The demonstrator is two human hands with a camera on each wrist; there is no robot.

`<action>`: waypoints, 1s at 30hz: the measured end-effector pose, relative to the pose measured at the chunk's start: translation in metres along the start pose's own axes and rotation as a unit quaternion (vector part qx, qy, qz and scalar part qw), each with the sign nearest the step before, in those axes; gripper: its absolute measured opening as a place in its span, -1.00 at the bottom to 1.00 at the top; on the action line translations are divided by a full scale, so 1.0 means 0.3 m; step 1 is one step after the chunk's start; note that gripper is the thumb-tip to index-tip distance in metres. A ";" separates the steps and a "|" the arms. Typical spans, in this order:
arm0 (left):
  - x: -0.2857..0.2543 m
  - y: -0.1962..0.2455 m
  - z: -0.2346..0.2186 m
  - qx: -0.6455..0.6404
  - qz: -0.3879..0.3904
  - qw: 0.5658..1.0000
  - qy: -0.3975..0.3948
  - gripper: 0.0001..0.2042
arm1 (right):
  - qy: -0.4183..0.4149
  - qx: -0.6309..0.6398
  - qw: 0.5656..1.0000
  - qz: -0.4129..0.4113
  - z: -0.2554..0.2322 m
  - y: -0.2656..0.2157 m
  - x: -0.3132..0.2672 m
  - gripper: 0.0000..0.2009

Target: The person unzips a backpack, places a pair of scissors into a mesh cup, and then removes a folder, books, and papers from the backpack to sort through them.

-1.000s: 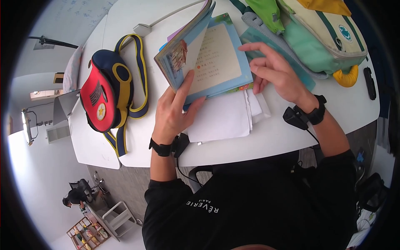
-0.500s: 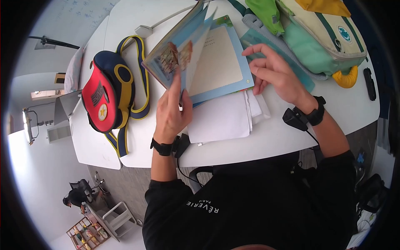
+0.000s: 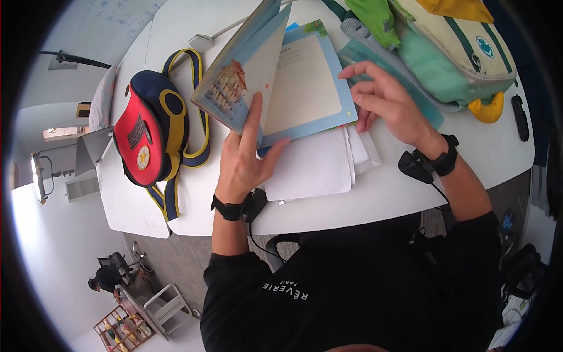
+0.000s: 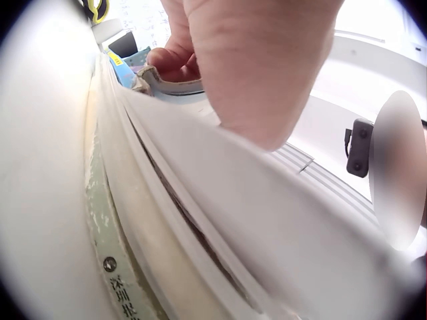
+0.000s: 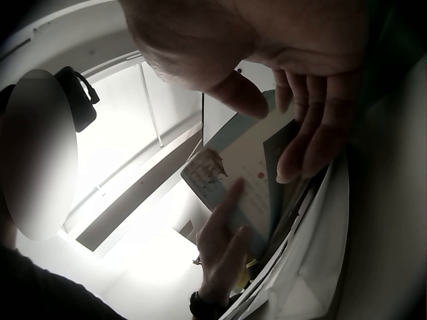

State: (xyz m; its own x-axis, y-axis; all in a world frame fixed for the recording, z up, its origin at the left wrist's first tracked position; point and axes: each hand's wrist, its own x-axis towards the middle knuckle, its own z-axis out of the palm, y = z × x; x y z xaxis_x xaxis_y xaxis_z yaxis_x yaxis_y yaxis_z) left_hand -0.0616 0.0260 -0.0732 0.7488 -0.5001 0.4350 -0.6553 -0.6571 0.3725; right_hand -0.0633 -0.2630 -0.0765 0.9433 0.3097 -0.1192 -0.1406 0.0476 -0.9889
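Observation:
A picture book (image 3: 311, 88) with blue-bordered pages lies open, its left part raised and tilted, showing a ship-like illustration (image 3: 229, 82). My left hand (image 3: 243, 155) holds that raised part at its lower edge. The index finger lies on the illustrated page, the thumb is spread to the right, and the other fingers are hidden behind the cover. At the book's right edge my right hand (image 3: 387, 105) hovers with loosely bent fingers and nothing in them. The right wrist view shows its fingers (image 5: 327, 127) hanging beside the pages.
White papers (image 3: 311, 167) lie under the book on the white table (image 3: 293, 217). To the left sits a red and navy cap-shaped bag (image 3: 152, 129) with a strap. A green and cream backpack (image 3: 451, 53), a teal folder (image 3: 434, 114) and a black object (image 3: 520, 117) are at right.
A page has gone over to the left, and the right page now shows less text. The raised part has swung left with my left hand's index finger on it. My right hand barely moved.

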 end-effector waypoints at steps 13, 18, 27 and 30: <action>-0.011 -0.023 0.005 0.031 0.001 0.999 0.008 -0.01 | 0.003 -0.004 1.000 0.003 0.000 -0.003 0.002 -0.62; -0.005 -0.011 0.004 0.031 0.010 0.999 0.001 -0.02 | 0.002 -0.003 1.000 -0.003 0.000 0.005 -0.002 -0.62; -0.006 -0.006 0.001 0.009 -0.012 1.000 -0.007 -0.19 | 0.011 0.006 1.000 0.001 0.003 0.002 -0.004 -0.62; -0.006 -0.006 -0.002 0.016 -0.003 1.000 -0.006 -0.28 | -0.002 -0.003 1.000 0.000 -0.003 0.006 0.001 -0.60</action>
State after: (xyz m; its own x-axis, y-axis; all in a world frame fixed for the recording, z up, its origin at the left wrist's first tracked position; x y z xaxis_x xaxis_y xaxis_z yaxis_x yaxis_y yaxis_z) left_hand -0.0618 0.0284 -0.0740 0.7539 -0.5024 0.4234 -0.6474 -0.6780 0.3482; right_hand -0.0632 -0.2637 -0.0784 0.9420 0.3138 -0.1187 -0.1385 0.0414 -0.9895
